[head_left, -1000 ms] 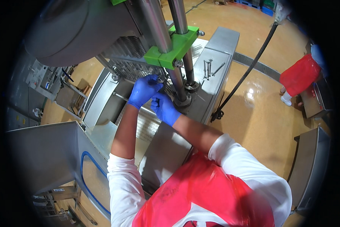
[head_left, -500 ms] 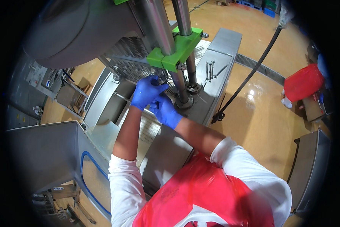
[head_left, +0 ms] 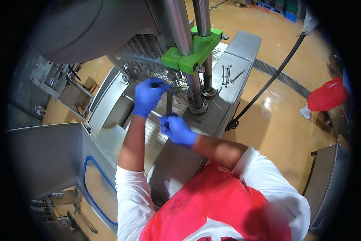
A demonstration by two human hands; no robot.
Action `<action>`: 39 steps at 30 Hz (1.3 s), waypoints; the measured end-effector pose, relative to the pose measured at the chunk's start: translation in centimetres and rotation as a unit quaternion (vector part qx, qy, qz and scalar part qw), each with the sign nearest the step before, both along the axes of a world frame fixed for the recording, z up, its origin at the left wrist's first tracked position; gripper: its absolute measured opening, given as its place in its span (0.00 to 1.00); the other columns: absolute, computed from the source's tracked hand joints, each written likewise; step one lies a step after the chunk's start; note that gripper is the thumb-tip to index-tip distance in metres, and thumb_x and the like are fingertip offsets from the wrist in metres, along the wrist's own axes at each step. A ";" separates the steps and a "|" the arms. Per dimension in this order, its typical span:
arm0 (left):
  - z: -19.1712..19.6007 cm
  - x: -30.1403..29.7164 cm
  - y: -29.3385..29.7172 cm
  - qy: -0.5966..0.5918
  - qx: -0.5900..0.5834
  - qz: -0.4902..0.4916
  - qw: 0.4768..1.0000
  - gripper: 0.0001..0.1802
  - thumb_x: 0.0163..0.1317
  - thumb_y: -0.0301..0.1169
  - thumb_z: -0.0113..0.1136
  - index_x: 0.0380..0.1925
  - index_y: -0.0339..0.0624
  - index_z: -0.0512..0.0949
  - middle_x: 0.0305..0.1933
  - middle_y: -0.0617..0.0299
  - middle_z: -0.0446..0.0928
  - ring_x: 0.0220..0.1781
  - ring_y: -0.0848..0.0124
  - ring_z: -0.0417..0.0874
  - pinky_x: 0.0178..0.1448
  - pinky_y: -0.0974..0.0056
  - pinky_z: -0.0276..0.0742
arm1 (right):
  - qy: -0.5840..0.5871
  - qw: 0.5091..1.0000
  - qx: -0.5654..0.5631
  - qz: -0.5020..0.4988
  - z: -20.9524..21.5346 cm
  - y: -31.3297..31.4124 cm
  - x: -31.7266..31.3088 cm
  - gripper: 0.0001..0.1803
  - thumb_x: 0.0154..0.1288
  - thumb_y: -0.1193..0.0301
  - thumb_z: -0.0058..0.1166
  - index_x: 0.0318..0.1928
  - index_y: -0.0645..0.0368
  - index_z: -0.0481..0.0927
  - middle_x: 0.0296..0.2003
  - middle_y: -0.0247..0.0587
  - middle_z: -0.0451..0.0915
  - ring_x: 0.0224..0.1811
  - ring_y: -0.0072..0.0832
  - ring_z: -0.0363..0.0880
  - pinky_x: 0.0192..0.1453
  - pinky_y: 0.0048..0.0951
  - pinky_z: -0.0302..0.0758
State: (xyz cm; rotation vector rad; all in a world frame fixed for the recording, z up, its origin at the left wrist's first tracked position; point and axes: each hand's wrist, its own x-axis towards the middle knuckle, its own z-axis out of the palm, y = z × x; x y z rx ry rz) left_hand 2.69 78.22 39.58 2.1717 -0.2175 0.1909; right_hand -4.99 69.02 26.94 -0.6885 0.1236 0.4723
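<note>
Both hands wear blue gloves and work under the needle head of a steel machine with rows of thin needles (head_left: 150, 74). My left hand (head_left: 147, 98) is closed by the needles' lower ends, its fingertips round a small dark piece I cannot make out. Lower and to the right, my right hand (head_left: 179, 130) is closed on the near end of a dark flat bar (head_left: 169, 105). The bar runs up from it toward the needles. Below both hands lies a perforated pale conveyor bed (head_left: 150, 134), with a thin steel rod (head_left: 129, 97) crossing near my left wrist.
Two steel columns (head_left: 194, 90) with a green clamp block (head_left: 192, 50) stand just right of the needles. Several bolts (head_left: 227, 75) lie on the machine's steel top. A black cable (head_left: 268, 80) hangs at the right, and a person in a red apron (head_left: 328, 95) is beyond it.
My hands have moved apart: the right has come down toward me, the left slightly left. The dark bar now shows between them. The view has shifted a little.
</note>
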 end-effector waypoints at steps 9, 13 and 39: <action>6.7 -5.0 15.0 0.081 -0.034 0.062 0.994 0.15 0.67 0.31 0.67 0.51 0.38 0.83 0.41 0.66 0.83 0.38 0.78 0.82 0.43 0.71 0.78 | -0.379 0.696 -0.608 -0.036 1.7 -16.2 -7.3 0.17 0.65 0.65 0.61 0.49 0.62 0.77 0.36 0.43 0.80 0.33 0.39 0.81 0.39 0.39 0.79; 2.6 -4.1 18.0 0.035 -0.069 -0.017 0.997 0.16 0.66 0.32 0.67 0.52 0.40 0.83 0.42 0.67 0.82 0.41 0.80 0.80 0.47 0.72 0.77 | -0.181 0.779 -0.552 -0.235 -2.8 -23.0 0.0 0.21 0.68 0.68 0.61 0.57 0.62 0.74 0.35 0.34 0.78 0.29 0.25 0.77 0.32 0.28 0.76; -13.1 5.5 0.9 0.055 -0.024 0.130 0.990 0.19 0.51 0.34 0.76 0.39 0.35 0.83 0.34 0.51 0.86 0.34 0.61 0.87 0.41 0.58 0.84 | -0.064 0.852 -0.426 -0.299 -0.9 -17.5 -0.3 0.14 0.69 0.72 0.55 0.52 0.63 0.73 0.41 0.32 0.72 0.43 0.20 0.70 0.50 0.22 0.70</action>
